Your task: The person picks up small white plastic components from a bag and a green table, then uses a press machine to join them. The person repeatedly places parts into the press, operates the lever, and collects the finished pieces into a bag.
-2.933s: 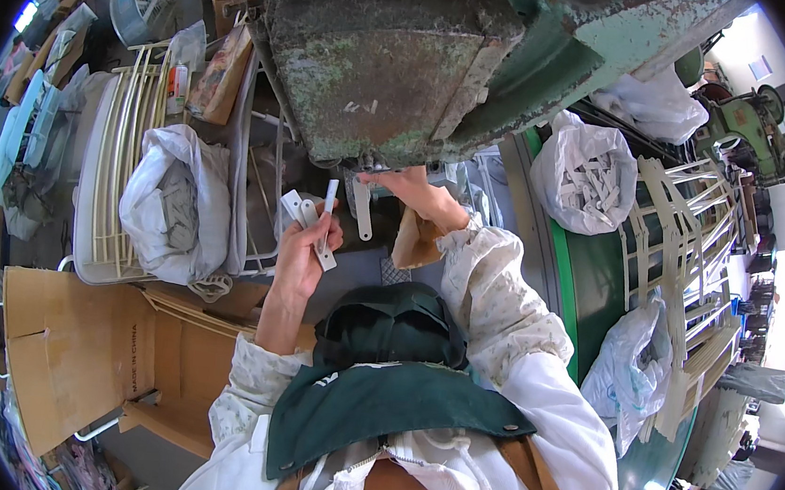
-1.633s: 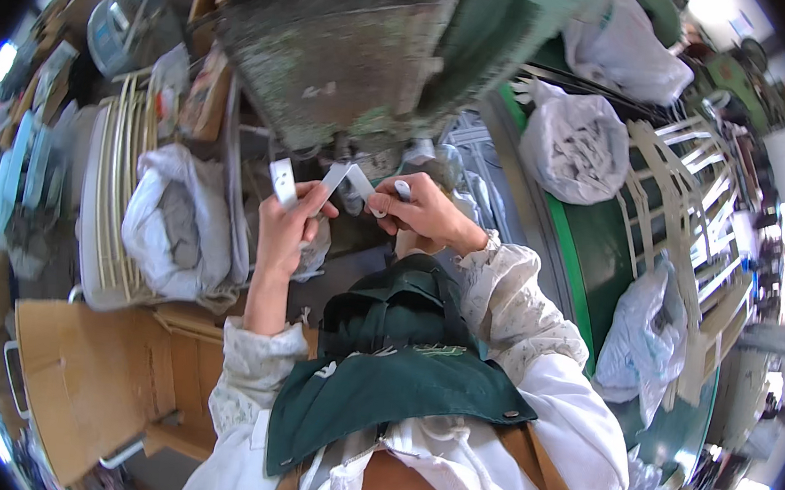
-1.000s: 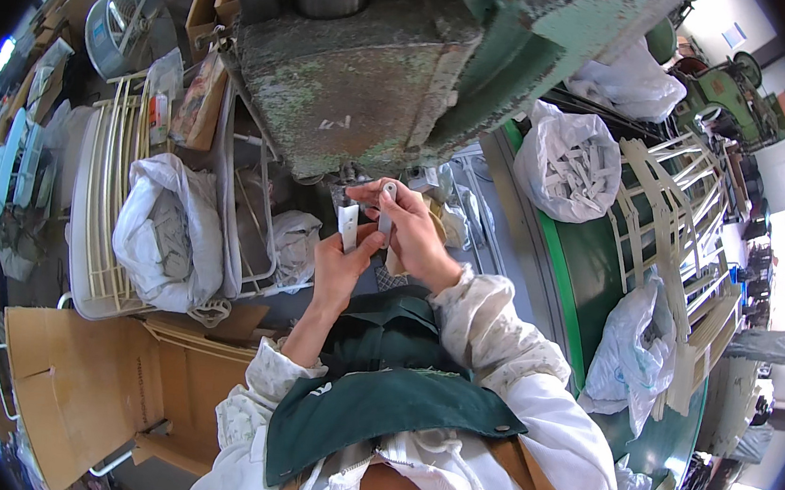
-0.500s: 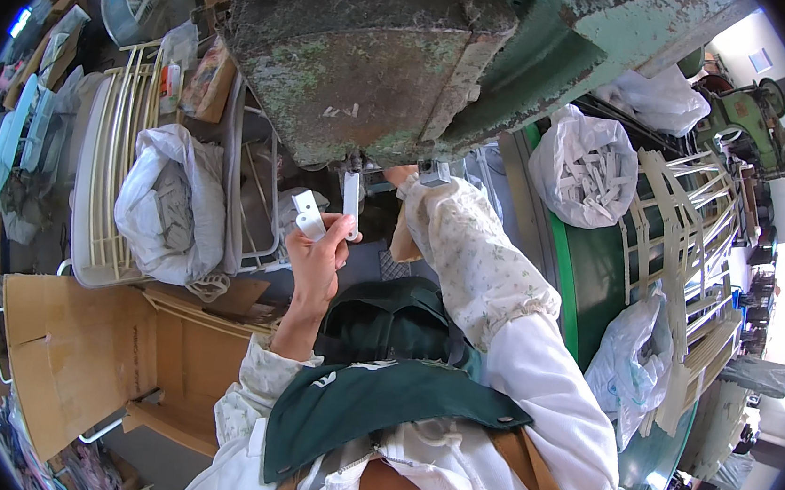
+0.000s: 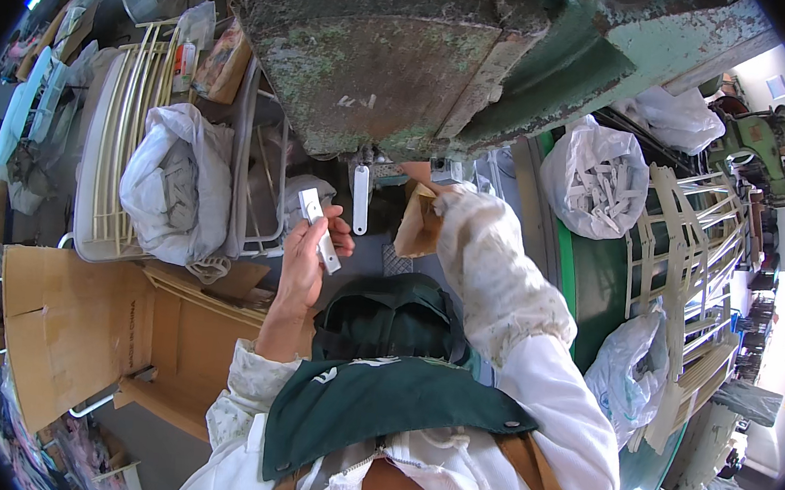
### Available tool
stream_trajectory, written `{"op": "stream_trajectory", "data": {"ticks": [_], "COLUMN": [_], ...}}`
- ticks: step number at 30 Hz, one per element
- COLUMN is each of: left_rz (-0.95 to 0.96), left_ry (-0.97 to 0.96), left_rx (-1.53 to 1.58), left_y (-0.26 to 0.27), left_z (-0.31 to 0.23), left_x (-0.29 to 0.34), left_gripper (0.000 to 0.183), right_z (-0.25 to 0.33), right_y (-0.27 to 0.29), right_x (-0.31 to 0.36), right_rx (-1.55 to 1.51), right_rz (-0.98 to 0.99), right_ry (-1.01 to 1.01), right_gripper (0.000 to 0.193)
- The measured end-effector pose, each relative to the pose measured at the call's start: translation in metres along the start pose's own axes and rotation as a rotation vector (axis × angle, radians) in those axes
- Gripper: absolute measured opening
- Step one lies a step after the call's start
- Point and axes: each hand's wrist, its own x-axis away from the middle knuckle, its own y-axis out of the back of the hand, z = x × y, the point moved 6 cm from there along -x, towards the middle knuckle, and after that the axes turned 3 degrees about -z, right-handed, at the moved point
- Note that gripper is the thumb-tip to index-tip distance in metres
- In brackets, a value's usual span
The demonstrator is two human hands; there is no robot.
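White flat strip (image 5: pixel 360 200) juts out from below the near edge of the press head (image 5: pixel 389 84). Far end is lost in the shadow and tooling there; can't tell if it's clamped or just resting. No fingers on its visible length.

Left hand (image 5: pixel 302 253) is near-left of the press head, thumb and fingers curled around the middle of another strip (image 5: pixel 327 253), maybe more than one; overlap hides the count. Mid-length grip probably keeps both ends free and the piece balanced, and holding it off to the side likely keeps it out of the tooling.

Right hand (image 5: pixel 420 172) reaches in at the near-right edge of the press head. Sleeve and shadow cover the fingers; can't tell if they grasp anything.

Direction: jutting strip's long axis runs front to back, rounded, holed end toward the wearer. Held one lies diagonal, top end away and left, bottom end near and right.

Further out: small carton (image 5: pixel 418 227) just near-right of the press head. Left bag (image 5: pixel 214 181) and right bag (image 5: pixel 562 200) of strips flank it, presumably for reach. Large cardboard box (image 5: pixel 72 337) well out, near-left.
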Motion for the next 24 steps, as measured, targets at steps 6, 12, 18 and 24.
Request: {"op": "stream_trajectory", "data": {"ticks": [6,12,18,24], "left_rz": [0.216,0.214,0.273,0.14], "left_ry": [-0.05,-0.091,-0.075,-0.356], "left_rx": [-0.062,-0.203,-0.327,-0.542], "left_y": [-0.005,-0.01,-0.026,-0.016], "left_z": [-0.009,-0.02,-0.02,-0.041], "left_x": [-0.011,-0.01,-0.002,0.003], "left_gripper": [0.028,0.028,0.031,0.026], "right_z": [0.051,0.057,0.118,0.092], "right_y": [-0.004,-0.011,0.011,0.008], "right_x": [0.025,0.028,0.061,0.069], "right_rx": [-0.506,-0.334,-0.033,-0.214], "right_rz": [0.171,0.169,0.192,0.051], "right_ry": [-0.158,-0.313,0.06,-0.221], "right_gripper": [0.01,0.014,0.015,0.028]}}
